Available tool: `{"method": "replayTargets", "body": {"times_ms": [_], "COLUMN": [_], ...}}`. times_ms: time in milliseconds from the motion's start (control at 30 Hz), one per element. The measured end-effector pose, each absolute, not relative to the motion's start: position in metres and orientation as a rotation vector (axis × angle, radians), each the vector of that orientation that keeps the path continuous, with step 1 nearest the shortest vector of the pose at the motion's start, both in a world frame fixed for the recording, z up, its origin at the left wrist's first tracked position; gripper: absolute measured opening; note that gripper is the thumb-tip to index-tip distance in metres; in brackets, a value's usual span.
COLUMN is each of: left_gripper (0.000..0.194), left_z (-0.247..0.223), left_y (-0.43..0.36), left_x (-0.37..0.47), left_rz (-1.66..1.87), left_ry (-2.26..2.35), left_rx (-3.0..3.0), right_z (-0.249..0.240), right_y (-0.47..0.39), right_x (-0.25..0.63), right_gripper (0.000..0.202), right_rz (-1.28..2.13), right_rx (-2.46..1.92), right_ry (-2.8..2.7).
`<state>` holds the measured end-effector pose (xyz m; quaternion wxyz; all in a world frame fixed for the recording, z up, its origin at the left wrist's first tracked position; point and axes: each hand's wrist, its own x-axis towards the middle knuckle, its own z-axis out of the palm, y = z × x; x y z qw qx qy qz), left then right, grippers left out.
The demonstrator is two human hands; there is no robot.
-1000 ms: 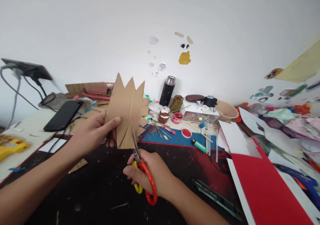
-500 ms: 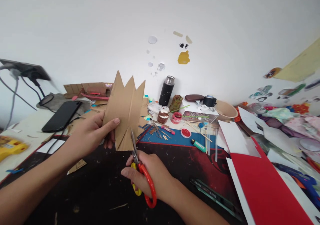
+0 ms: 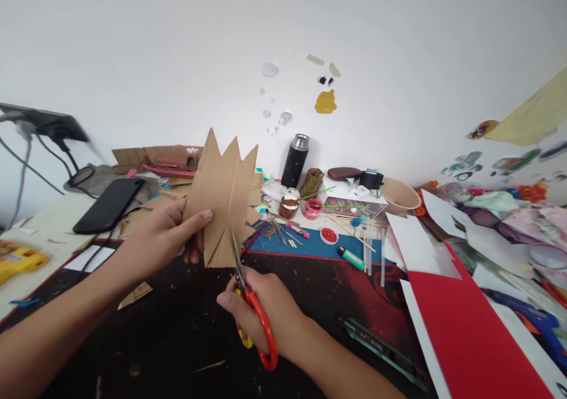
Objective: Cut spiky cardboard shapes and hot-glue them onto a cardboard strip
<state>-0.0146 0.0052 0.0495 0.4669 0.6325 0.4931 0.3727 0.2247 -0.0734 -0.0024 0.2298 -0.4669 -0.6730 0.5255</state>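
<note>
A piece of brown cardboard (image 3: 225,192), its top edge cut into three pointed spikes, is held upright above the dark mat. My left hand (image 3: 179,228) pinches its left side, thumb on the front and the other fingers behind. Closed around the handles of red and yellow scissors (image 3: 261,328) is my right hand (image 3: 266,304). The scissor blades point up and lie against the lower right part of the cardboard, beside a narrow wedge-shaped cut or crease.
Behind stand a black flask (image 3: 296,162) and open paint jars (image 3: 289,204). A phone (image 3: 109,206) lies at left. On the right are a cutter (image 3: 381,352), red paper (image 3: 473,334) and a blue glue gun (image 3: 531,316). A green glue bottle (image 3: 352,258) lies mid-table.
The scissor handles have drawn slightly closer together in my right hand. The cardboard has shifted only very slightly, and my left hand keeps its hold.
</note>
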Motion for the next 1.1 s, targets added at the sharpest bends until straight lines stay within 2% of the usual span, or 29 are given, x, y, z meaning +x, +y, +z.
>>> {"method": "replayTargets", "body": {"times_ms": [400,767,1100], "left_gripper": [0.058,0.055,0.053], "left_z": [0.046,0.038,0.031], "left_y": [0.006,0.007,0.006], "left_x": [-0.013,-0.011,-0.01], "left_rz": [0.959,1.042,1.094], "left_ry": [1.206,1.187,1.173], "left_rx": [1.502,1.459,1.418], "right_z": [-0.005,-0.011,-0.01], "right_y": [-0.071,-0.069,-0.073], "right_x": [0.226,0.224,0.218], "right_gripper": [0.03,0.044,0.038], "right_rz": [1.372,1.172,1.183], "right_rx": [-1.308,-1.346,-1.345], "right_ry": [-1.84,-1.919,-1.857]}}
